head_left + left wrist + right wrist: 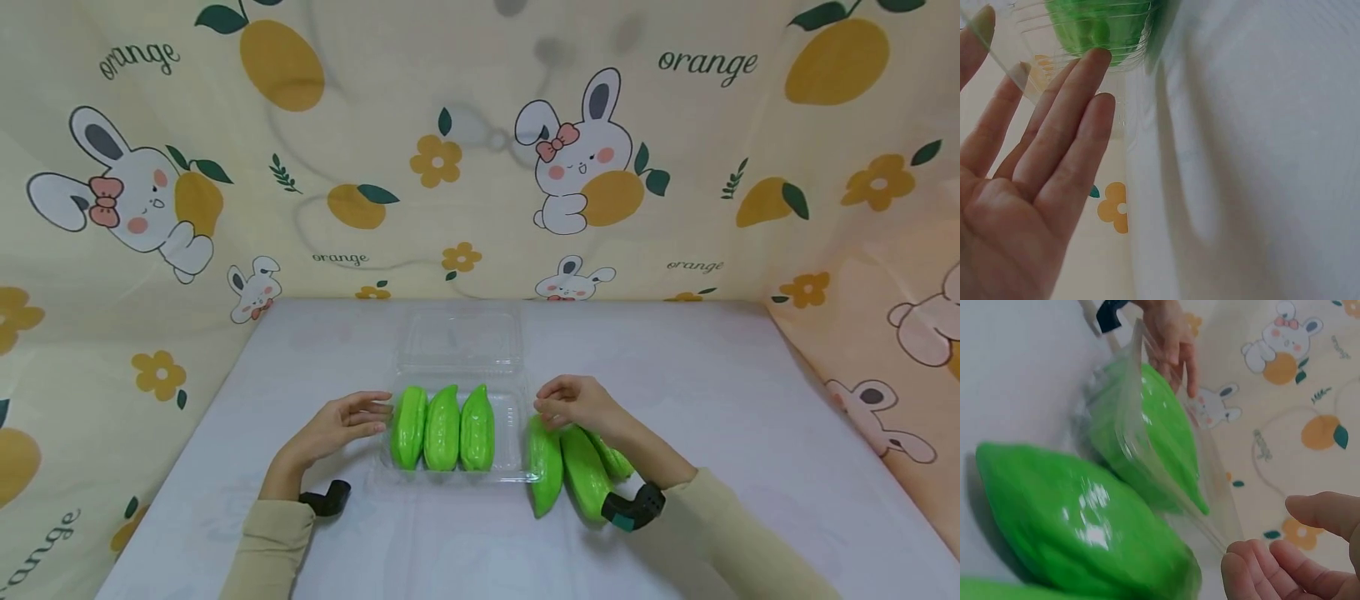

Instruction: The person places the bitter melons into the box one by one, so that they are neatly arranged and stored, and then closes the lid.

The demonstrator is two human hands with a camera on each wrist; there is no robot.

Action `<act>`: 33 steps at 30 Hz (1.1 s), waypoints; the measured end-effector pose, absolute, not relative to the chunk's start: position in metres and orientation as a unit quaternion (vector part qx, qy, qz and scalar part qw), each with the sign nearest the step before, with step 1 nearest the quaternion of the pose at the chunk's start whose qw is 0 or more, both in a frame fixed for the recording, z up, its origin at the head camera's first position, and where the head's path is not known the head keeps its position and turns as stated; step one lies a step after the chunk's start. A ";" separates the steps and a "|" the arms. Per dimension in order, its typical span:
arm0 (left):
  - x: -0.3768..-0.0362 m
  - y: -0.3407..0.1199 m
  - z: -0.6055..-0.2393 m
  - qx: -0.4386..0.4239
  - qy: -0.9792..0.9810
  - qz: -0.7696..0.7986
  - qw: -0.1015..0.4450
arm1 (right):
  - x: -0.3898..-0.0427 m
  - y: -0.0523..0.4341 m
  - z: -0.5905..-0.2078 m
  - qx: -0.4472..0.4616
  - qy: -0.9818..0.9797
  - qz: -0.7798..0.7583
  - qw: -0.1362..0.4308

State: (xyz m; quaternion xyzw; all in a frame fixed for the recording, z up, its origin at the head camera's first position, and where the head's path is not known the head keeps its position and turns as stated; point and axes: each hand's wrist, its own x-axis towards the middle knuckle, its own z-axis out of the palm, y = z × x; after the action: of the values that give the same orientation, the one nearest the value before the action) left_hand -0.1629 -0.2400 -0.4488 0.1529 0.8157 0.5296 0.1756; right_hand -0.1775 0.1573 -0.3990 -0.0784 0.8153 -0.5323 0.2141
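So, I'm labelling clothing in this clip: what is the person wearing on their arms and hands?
Both hands are bare, with no gloves or rings visible. The left hand and right hand come out of long pale beige sleeves. Each wrist carries a small black device, and the one on the right wrist has a teal edge.

On the pale bench point(712, 400) a clear plastic clamshell box point(459, 337) lies open with three bright green ridged gourds point(444, 427) in its tray. The left hand point(347, 422), fingers straight, appears to touch its left edge. The right hand point(573, 402) hovers, fingers curled, over three more green gourds point(562, 467) beside the tray.
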 end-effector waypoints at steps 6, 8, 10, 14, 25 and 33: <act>-0.164 -0.239 -0.450 0.147 0.819 0.526 0.173 | -0.184 0.169 -0.394 -0.086 0.832 -0.513 0.193; -0.164 -0.239 -0.451 0.149 0.820 0.524 0.172 | -0.187 0.172 -0.392 -0.084 0.838 -0.506 0.185; -0.164 -0.239 -0.451 0.149 0.820 0.526 0.172 | -0.189 0.174 -0.392 -0.079 0.843 -0.501 0.178; -0.163 -0.239 -0.450 0.155 0.817 0.527 0.174 | -0.192 0.181 -0.392 -0.078 0.853 -0.489 0.166; -0.163 -0.240 -0.449 0.158 0.816 0.528 0.174 | -0.203 0.196 -0.400 -0.075 0.883 -0.441 0.144; -0.162 -0.239 -0.447 0.161 0.816 0.527 0.173 | -0.208 0.203 -0.405 -0.065 0.890 -0.427 0.143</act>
State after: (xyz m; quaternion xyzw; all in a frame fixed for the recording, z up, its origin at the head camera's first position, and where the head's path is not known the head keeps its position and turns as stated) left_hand -0.1624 -0.2390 -0.4474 0.1608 0.8163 0.5272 0.1728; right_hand -0.2084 0.2032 -0.4054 -0.0651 0.8904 -0.4272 0.1430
